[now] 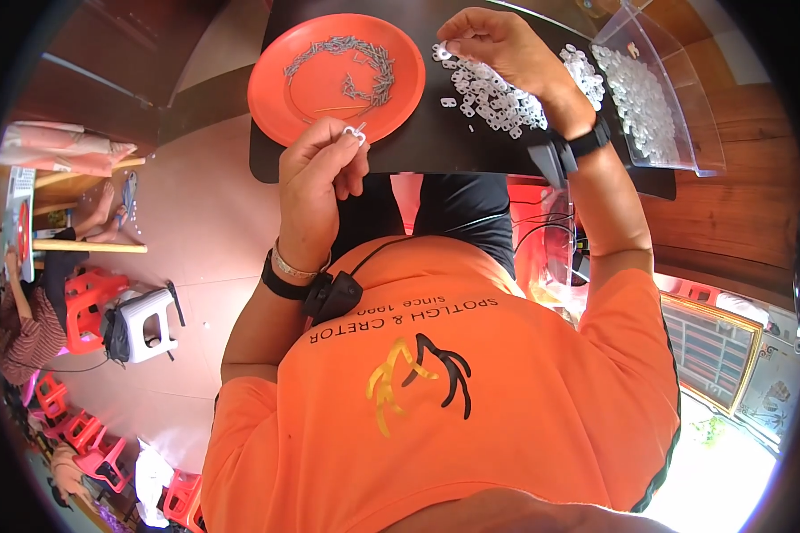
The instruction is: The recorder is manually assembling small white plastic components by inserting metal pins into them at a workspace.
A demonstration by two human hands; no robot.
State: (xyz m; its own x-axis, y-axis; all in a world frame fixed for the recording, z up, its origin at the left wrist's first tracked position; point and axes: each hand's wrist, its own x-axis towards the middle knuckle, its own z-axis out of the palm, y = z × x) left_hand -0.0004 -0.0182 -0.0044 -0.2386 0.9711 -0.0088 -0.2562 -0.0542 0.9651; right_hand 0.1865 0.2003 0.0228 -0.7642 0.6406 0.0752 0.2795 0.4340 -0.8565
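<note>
White and small, a looped plastic clip (356, 134) sits pinched in the left hand (316, 182) near the orange plate (280, 98), while the right hand (498, 44) pinches another from the far desk (436, 142) heap (498, 93).

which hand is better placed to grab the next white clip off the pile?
Right, probably. The right hand already rests on the pile of white clips on the black table. The left hand is occupied, pinching a white clip by the orange plate.
</note>
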